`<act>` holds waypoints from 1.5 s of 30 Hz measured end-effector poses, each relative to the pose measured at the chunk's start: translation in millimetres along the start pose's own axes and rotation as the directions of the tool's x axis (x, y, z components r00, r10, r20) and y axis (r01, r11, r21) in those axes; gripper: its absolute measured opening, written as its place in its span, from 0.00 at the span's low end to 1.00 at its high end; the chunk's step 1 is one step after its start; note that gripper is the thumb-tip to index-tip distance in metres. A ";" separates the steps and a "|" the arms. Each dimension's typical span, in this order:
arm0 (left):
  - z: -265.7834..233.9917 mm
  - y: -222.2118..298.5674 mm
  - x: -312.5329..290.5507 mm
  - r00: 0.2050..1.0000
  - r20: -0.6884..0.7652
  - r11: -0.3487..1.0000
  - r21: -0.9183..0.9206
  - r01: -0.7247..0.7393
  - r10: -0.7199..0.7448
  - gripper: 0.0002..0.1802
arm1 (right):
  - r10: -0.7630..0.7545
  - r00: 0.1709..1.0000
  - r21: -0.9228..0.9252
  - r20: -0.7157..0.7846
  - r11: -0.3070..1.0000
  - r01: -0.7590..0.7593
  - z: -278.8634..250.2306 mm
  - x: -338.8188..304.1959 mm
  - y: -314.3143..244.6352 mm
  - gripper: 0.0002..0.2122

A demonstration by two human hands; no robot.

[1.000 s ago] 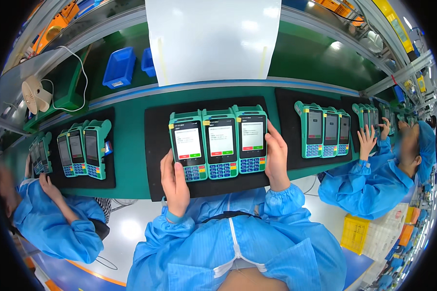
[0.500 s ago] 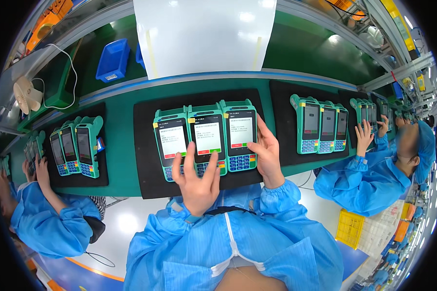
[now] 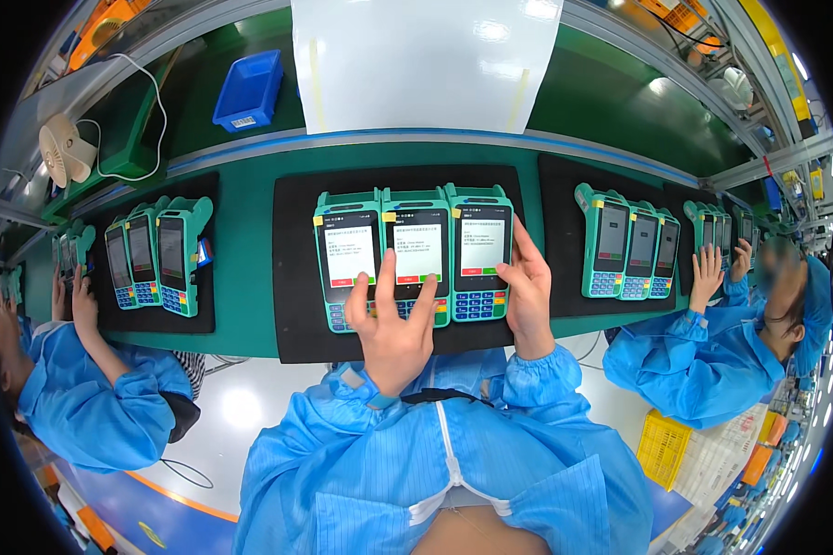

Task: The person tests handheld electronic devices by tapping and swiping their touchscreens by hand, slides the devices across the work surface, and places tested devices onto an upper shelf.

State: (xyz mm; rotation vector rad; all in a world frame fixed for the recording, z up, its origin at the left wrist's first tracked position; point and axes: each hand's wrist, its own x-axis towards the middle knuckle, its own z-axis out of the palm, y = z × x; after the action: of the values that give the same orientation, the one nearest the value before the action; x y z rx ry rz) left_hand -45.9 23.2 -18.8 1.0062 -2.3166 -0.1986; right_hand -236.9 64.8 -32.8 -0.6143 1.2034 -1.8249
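Note:
Three green handheld payment terminals stand side by side on a black mat, screens lit with red and green buttons. Over the left terminal and the middle terminal, my left hand has its fingers spread, fingertips at the lower parts of both screens. My right hand lies along the right edge of the right terminal, with the thumb at its green button and the fingers against its side. Blue keypads show below the screens, partly covered on the left and middle terminals by my left hand.
More terminals stand on a mat to the right, and others to the left. Co-workers in blue sit on both sides, their hands near terminals. Behind the mat are a white panel, a blue bin and a small fan.
The whole view has shifted, so the bench appears farther right. My hands keep nearly the same places on the terminals, and the screens look the same.

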 end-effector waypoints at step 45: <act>-2.1 7.0 -2.7 0.998 0.007 0.996 -0.053 -0.068 0.068 0.17 | -0.403 0.901 -0.853 0.159 0.404 0.331 -11.8 -52.1 -8.5 0.13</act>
State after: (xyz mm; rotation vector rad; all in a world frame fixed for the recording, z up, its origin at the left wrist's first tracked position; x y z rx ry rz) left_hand -47.6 30.2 -15.9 0.9008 -2.3374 -0.2363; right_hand -221.8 116.4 -27.5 -1.5059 2.2121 -1.4307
